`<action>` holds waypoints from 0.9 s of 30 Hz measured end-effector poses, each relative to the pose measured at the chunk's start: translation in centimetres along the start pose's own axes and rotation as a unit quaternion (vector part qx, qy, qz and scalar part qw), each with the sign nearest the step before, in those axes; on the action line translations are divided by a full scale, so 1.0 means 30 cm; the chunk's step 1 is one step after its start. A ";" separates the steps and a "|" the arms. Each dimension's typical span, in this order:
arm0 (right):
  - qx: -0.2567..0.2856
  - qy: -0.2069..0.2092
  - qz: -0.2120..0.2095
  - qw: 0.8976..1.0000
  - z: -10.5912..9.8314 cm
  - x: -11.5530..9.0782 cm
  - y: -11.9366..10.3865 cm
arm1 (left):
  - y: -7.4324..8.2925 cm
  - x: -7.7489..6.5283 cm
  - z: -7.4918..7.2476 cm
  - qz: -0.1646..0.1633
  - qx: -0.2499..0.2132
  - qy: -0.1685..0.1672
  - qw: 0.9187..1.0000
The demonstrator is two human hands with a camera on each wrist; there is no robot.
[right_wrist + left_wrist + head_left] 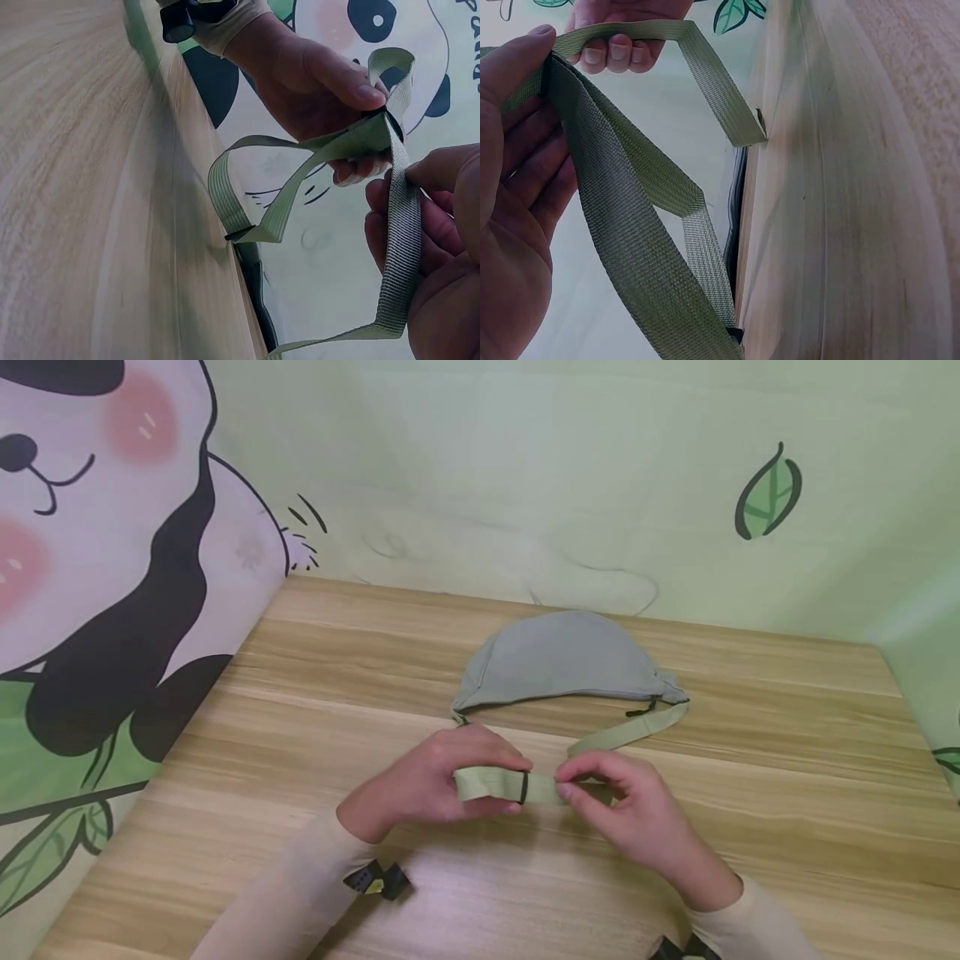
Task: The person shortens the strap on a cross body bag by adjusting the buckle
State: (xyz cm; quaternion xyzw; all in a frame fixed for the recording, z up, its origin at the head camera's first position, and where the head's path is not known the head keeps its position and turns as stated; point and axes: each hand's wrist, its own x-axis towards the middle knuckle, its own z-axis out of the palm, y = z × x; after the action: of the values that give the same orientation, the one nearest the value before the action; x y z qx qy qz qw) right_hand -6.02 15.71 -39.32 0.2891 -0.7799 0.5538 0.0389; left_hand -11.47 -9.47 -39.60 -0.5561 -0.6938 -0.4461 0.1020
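A grey waist bag (562,656) lies on the wooden table, its pale green webbing strap (628,732) running toward me from both ends. My left hand (423,777) holds the strap at a dark slider buckle (524,787), thumb on one side and fingers on the other. Beyond that buckle, a short loop of webbing (487,782) stands up over the left palm. My right hand (637,810) pinches the strap between thumb and forefinger, just right of the buckle. In the left wrist view, a doubled length of webbing (630,217) hangs from the left hand toward the bag.
Behind the wooden table (787,760) rises a pale green backdrop (525,468) with a printed leaf (768,497). A large printed panda (112,543) covers the left side. Small black devices (377,881) sit at both wrists. A zipper pull (640,712) hangs near the bag's right end.
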 end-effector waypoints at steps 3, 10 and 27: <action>0.005 -0.003 -0.005 1.000 0.004 0.004 -0.008 | 0.001 -0.001 0.002 -0.008 0.003 -0.003 1.000; -0.009 0.003 -0.015 1.000 0.010 0.011 -0.021 | 0.002 -0.001 0.007 -0.026 0.018 -0.011 0.999; -0.029 0.015 -0.008 0.999 0.027 0.020 -0.019 | 0.002 0.006 0.011 -0.056 0.015 -0.028 0.998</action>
State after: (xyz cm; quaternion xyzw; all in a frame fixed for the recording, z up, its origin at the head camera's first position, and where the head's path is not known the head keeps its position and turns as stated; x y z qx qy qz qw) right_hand -6.02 14.62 -38.94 0.2860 -0.7924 0.5350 0.0632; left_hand -11.36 -9.11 -39.66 -0.5274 -0.7331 -0.4244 0.0656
